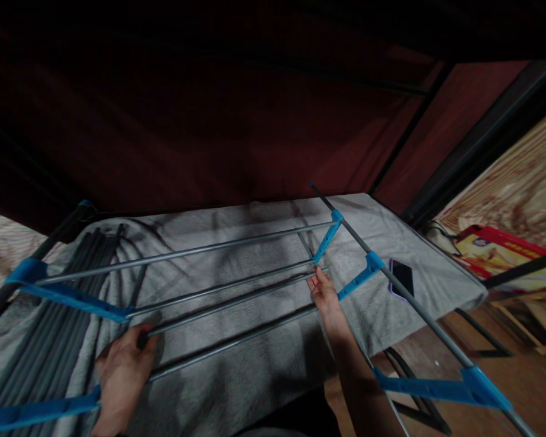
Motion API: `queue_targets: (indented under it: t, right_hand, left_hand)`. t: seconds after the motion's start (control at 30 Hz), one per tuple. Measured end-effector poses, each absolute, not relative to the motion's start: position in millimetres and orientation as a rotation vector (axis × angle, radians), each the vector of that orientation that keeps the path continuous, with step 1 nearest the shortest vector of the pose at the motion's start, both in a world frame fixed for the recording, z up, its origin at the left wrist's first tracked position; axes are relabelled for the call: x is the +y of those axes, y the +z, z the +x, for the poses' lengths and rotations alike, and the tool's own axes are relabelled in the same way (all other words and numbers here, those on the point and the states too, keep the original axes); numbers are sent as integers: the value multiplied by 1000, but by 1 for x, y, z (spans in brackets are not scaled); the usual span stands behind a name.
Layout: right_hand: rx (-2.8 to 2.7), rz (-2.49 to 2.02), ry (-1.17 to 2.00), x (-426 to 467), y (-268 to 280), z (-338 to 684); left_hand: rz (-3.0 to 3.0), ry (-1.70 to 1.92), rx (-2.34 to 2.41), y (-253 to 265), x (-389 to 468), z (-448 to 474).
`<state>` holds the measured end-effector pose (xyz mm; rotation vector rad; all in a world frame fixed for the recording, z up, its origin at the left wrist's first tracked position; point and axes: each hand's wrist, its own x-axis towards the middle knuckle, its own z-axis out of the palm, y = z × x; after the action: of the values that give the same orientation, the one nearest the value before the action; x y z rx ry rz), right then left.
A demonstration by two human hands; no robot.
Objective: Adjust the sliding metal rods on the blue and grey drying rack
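While a person's left hand (124, 359) grips one end of a slim grey tube (232, 303), thumb and fingers clamped on it and partly hiding it, the right hand (323, 290) pinches the same tube near its other end, fingers together around it. The held tube spans crosswise between the two hands, over a grey cloth (227, 391) and amid the grey and blue parts of a frame. Nearest the person, a left front bracket (40, 414) in blue juts in from the lower left corner beside the left wrist, while a matching right front bracket (437, 388) joins a long grey post (428, 317) at lower right. A front tube (232, 345) crosses just on the near side of the held one. To the right of the right hand, a middle bracket (361, 278) meets the post, and a phone (401, 279) lies on the cloth beside it. A bundle of grey tubes (57, 321) rests side by side at far left. Beyond the held tube run a second tube (222, 287) and a rear tube (186, 252), the latter stretching between a left rear bracket (68, 295) and a right rear bracket (327, 238). Past the cloth's right side sits a red and yellow box (505, 255); behind everything, a dark red panel (255, 139) rises in shadow.
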<state>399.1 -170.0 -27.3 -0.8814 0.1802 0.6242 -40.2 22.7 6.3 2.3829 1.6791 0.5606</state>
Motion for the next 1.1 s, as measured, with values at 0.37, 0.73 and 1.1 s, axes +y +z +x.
queue_targets:
  t: [0.37, 0.73, 1.1]
  right_hand:
    - [143, -855, 642, -168, -28, 398]
    - [190, -849, 611, -165, -25, 398]
    - [147, -890, 527, -163, -25, 391]
  left_hand:
    - [2327, 265, 1789, -1, 35, -41]
    - [2343, 350, 1698, -7, 39, -43]
    - [2430, 488, 1676, 0, 29, -42]
